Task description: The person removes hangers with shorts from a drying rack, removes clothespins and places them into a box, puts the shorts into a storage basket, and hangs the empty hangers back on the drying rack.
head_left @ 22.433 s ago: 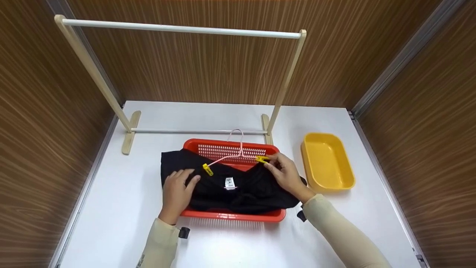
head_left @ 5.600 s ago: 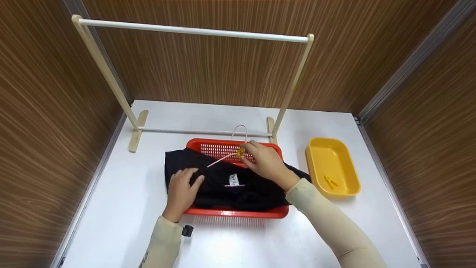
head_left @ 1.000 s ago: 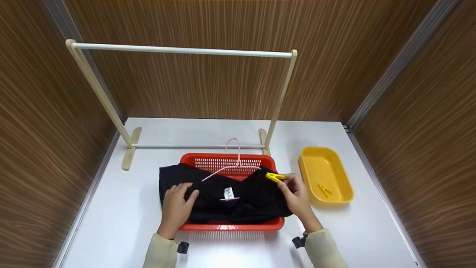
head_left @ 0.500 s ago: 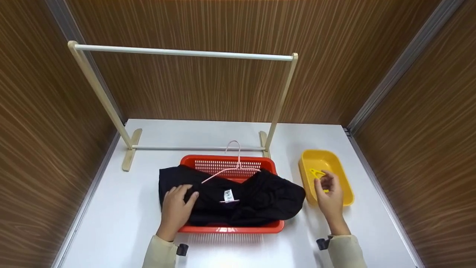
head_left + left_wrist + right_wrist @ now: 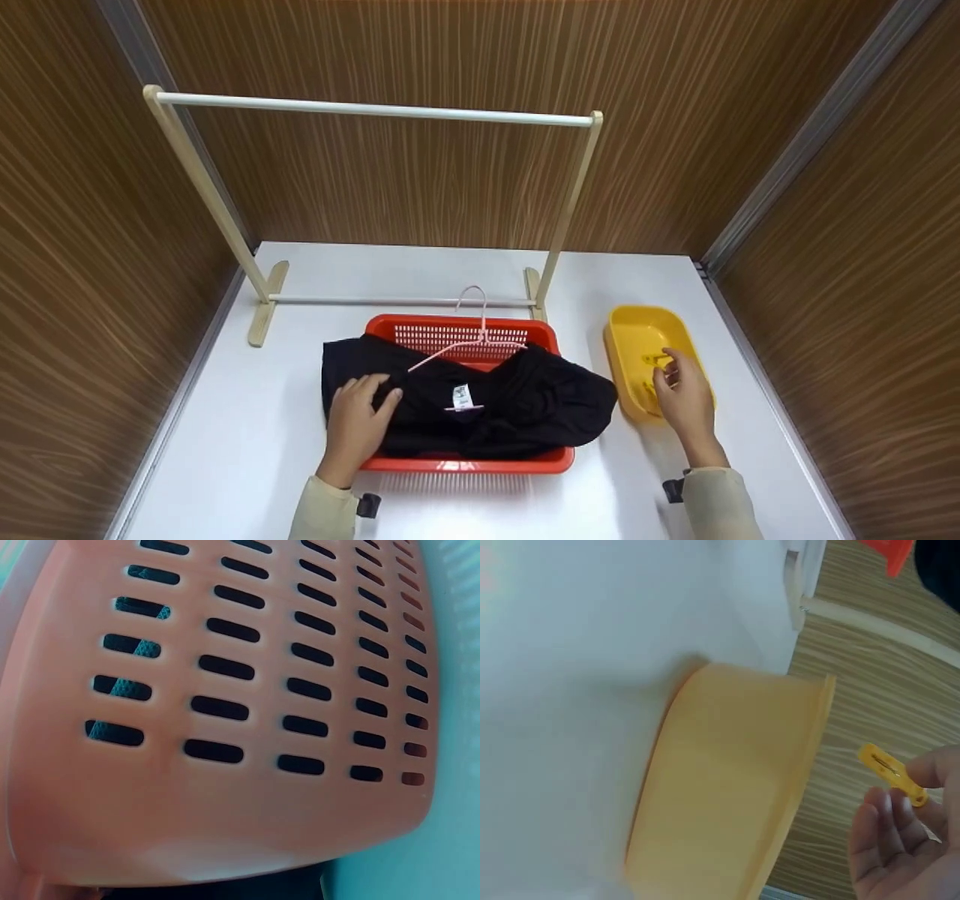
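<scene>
A black shirt (image 5: 555, 397) with a white neck label (image 5: 461, 396) lies across the red basket (image 5: 465, 465). A pink hanger (image 5: 484, 330) sits inside its neckline, hook pointing away from me. My left hand (image 5: 356, 420) pinches the shirt by the hanger's left end. Over the yellow tray (image 5: 626, 375), my right hand (image 5: 686, 397) holds a yellow clothespin (image 5: 656, 360) between thumb and fingers. The right wrist view shows this clothespin (image 5: 889, 769) too, above the tray's rim. A second clothespin (image 5: 649, 388) lies inside the tray, partly hidden by the hand.
Behind the basket stands a wooden rack with a white top rail (image 5: 375, 109) and a low crossbar (image 5: 405, 301). Wood-grain panels (image 5: 412, 187) enclose the white table (image 5: 225, 450) at the back and both sides. The left wrist view shows mostly the basket's slotted wall (image 5: 225, 795).
My right hand has taken the clothespin off the shirt's right shoulder and carried it right, over the yellow tray. The left hand stays in place. Earlier, two clothespins were on the hanger and shirt.
</scene>
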{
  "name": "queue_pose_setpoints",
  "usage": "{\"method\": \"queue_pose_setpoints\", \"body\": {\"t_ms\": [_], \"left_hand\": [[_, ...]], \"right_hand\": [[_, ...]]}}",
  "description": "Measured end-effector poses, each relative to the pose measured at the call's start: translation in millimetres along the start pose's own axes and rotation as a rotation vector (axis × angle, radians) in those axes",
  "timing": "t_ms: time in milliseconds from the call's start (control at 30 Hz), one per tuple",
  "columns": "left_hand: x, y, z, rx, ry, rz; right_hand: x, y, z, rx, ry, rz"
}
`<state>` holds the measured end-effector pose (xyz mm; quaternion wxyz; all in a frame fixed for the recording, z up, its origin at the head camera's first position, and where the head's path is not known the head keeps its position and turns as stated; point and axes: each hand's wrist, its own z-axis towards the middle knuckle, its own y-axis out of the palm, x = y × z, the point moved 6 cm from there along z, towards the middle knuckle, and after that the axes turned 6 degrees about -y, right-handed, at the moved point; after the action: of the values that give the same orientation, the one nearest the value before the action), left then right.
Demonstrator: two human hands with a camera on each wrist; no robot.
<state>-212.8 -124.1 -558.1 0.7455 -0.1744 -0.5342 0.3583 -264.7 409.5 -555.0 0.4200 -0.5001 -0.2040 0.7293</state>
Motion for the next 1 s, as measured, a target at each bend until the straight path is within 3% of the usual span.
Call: {"method": "queue_pose_setpoints", "body": {"t_ms": [167,467,800,1000], "left_hand": [[0.9,-0.5,0.4,0.012,0.011,0.006],[-0.7,0.3,1.9,-0.016,-0.007,-0.002],[-1.5,0.6,1.2,-0.027,-0.029,0.0],[-1.8,0.6,0.5,-0.016,-0.023,0.012]], "right_hand": [[11.6,6.0,4.2,-0.098,0.013,-0.065],[27.6,12.4,4.9,-0.174,0.003,-0.163],[36.5,28.7,5.4,-0.358,0.022,-0.163],[41.9,36.3,6.2,-0.411,0.071,-0.107]]}}
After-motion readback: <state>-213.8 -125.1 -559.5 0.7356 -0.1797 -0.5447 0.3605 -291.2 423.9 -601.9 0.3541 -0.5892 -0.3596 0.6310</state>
